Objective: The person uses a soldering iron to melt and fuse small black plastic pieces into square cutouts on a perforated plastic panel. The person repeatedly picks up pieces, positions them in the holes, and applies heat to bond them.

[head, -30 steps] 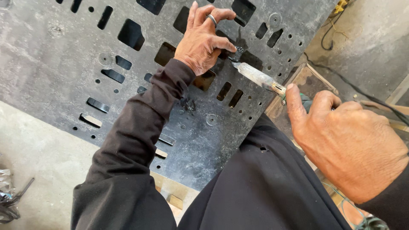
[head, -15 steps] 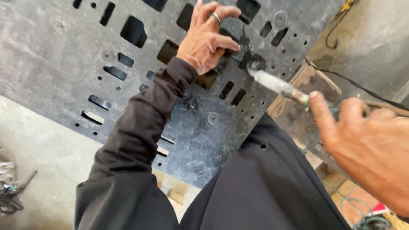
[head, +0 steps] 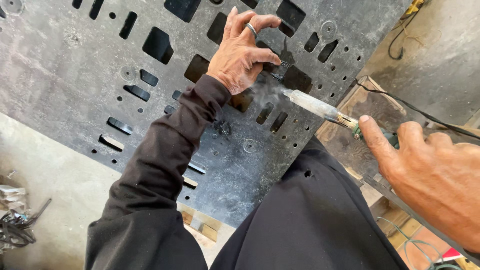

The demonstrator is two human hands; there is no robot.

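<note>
A large grey-black plastic panel (head: 75,75) with several rectangular slots and small holes fills the upper left. My left hand (head: 241,52), a ring on one finger, presses on the panel beside a dark slot, fingers bent over a small black piece. My right hand (head: 430,175) grips the green handle of a soldering iron (head: 315,106). Its metal tip touches the panel just right of my left fingers, and a thin wisp of smoke rises there.
A wooden board (head: 370,107) lies under the panel's right edge. Black cables (head: 415,107) run across the concrete at the upper right. Tangled wires and scrap (head: 15,230) sit on the floor at the lower left. My dark-clothed leg fills the bottom centre.
The soldering iron's tip has moved up and left to the spot beside my left fingers, and smoke now shows. My right hand has shifted right and lower in view.
</note>
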